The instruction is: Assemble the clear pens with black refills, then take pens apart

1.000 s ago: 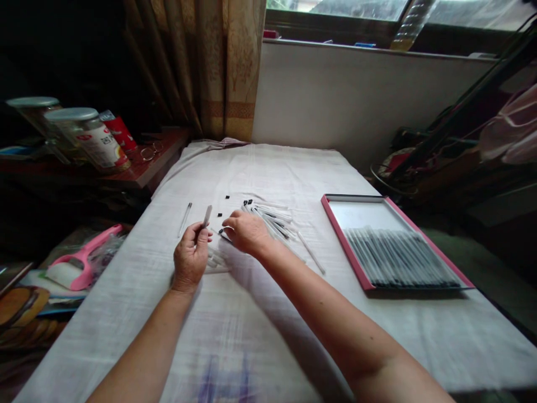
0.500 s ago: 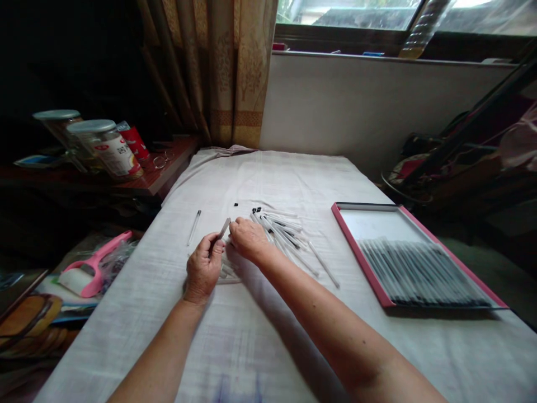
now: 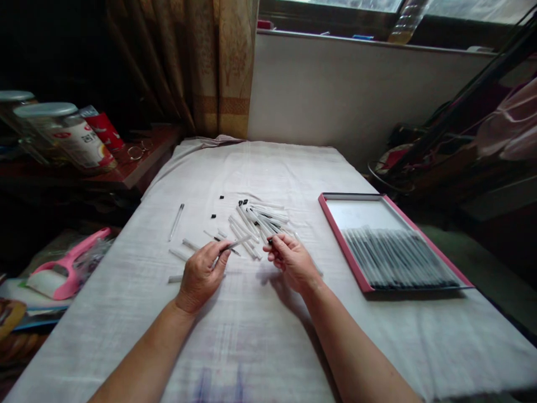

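Observation:
My left hand is closed on a pen, its clear barrel sticking out to the right past my thumb. Between the thumb and fingers of my right hand is a small black pen plug. Behind both hands lies a loose pile of clear pen barrels, some with dark parts among them. More tubes and a thin refill lie beside my left hand, partly hidden by it. Small black plugs rest on the cloth beyond. A single pen lies apart at the left.
A pink-edged box with a row of pens sits at the right on the white cloth. At the left, a side table holds jars and eyeglasses. A pink-handled roller lies lower left.
My hands have moved apart; the right one has gone to the right with a black plug in its fingers. Another black plug now shows on the cloth. The view has shifted slightly.

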